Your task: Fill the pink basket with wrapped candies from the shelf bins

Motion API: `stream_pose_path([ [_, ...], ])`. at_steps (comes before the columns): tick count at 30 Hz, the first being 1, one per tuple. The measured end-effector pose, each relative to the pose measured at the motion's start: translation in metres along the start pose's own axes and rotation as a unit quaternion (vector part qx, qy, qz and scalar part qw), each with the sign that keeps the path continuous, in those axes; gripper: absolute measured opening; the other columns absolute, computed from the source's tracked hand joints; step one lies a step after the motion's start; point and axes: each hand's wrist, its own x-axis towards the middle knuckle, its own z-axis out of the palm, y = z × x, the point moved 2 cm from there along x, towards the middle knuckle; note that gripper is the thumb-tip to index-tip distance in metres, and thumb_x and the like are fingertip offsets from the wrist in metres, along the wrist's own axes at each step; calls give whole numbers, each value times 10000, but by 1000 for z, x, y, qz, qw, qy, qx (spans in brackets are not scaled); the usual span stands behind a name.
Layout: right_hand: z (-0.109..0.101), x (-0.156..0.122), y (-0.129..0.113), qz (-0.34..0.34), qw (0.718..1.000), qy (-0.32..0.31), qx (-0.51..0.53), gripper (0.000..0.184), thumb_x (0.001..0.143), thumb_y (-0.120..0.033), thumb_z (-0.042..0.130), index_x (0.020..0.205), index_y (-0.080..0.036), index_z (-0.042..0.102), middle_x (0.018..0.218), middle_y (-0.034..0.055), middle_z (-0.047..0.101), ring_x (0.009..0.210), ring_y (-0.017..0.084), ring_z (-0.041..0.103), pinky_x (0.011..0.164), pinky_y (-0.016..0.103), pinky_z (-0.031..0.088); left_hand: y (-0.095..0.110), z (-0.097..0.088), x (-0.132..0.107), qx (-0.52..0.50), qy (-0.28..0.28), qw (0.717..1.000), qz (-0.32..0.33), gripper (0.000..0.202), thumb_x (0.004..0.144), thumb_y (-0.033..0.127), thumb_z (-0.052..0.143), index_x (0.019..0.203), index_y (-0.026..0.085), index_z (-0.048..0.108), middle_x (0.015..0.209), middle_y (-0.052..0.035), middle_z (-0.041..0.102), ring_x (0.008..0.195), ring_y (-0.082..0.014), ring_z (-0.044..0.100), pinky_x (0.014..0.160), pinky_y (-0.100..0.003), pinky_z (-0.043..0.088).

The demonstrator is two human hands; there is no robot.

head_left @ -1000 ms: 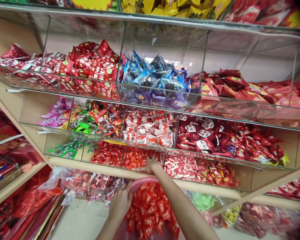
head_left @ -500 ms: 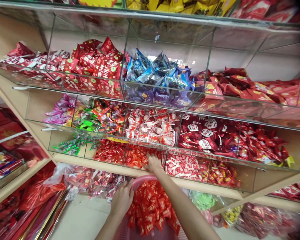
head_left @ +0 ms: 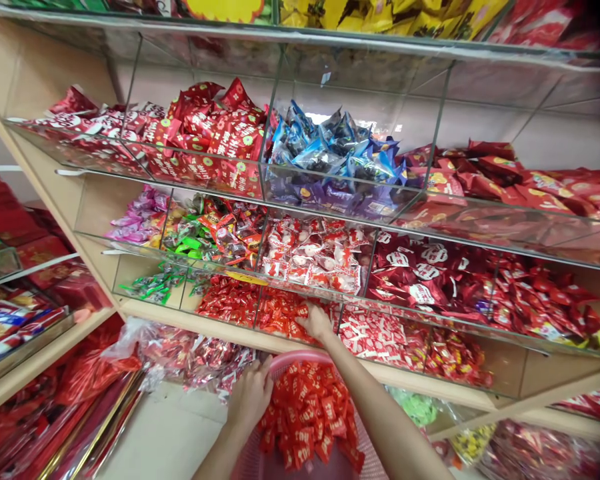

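Observation:
My left hand [head_left: 253,393] is closed on the left rim of a pink plastic basket [head_left: 367,443]. Inside the basket lies a heap of small red wrapped candies [head_left: 305,413] with pale lettering. My right hand [head_left: 317,321] reaches over the basket into a bottom-shelf compartment, down onto similar red candies [head_left: 280,315]. Its thumb and fingers are apart there, and the fingertips are partly lost among the wrappers.
Glass dividers split the wooden shelf [head_left: 200,325] into compartments. White-and-red candies [head_left: 373,330] lie just right of my right hand. A glass front [head_left: 300,283] hangs low above it. Bagged goods [head_left: 190,353] sit on the floor below.
The whole view has shifted slightly, so the shelves appear further right. My right hand stays at the same compartment with its fingers a little changed; my left hand keeps its hold on the basket.

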Motion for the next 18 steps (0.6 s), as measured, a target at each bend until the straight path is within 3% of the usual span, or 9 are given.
stream_pose_path([
  [8, -4, 0, -1, -4, 998, 29, 55, 455, 855, -374, 533, 1283, -222, 515, 1224, 88, 628, 1130, 227, 570, 919, 277, 389, -1, 2, 0, -4, 13, 1000, 11, 459, 908, 212, 363, 1348, 229, 491, 1171, -109, 619, 1016, -200, 609, 833, -291, 468],
  [13, -12, 3, -3, 25, 992, 72, 98, 478, 864, -391, 481, 1268, -138, 517, 1232, 150, 611, 1162, 266, 546, 956, 310, 389, -2, 4, 0, -1, 18, 1000, 13, 455, 910, 209, 366, 1347, 227, 493, 1177, -112, 616, 1024, -202, 607, 852, -297, 464],
  [15, -16, 5, -6, 20, 989, 95, 114, 493, 872, -395, 453, 1294, -141, 482, 1295, 135, 567, 1230, 250, 490, 995, 306, 371, -2, 5, 0, -1, 17, 1000, 14, 456, 910, 208, 364, 1346, 221, 493, 1177, -115, 616, 1024, -203, 608, 855, -299, 464],
  [18, -20, 6, -12, 39, 959, 117, 253, 507, 863, -384, 450, 1333, -194, 418, 1305, 94, 553, 1250, 230, 464, 962, 337, 434, -1, 4, -1, 1, 17, 1000, 12, 456, 910, 209, 363, 1346, 219, 494, 1178, -118, 616, 1040, -206, 603, 864, -300, 462],
])
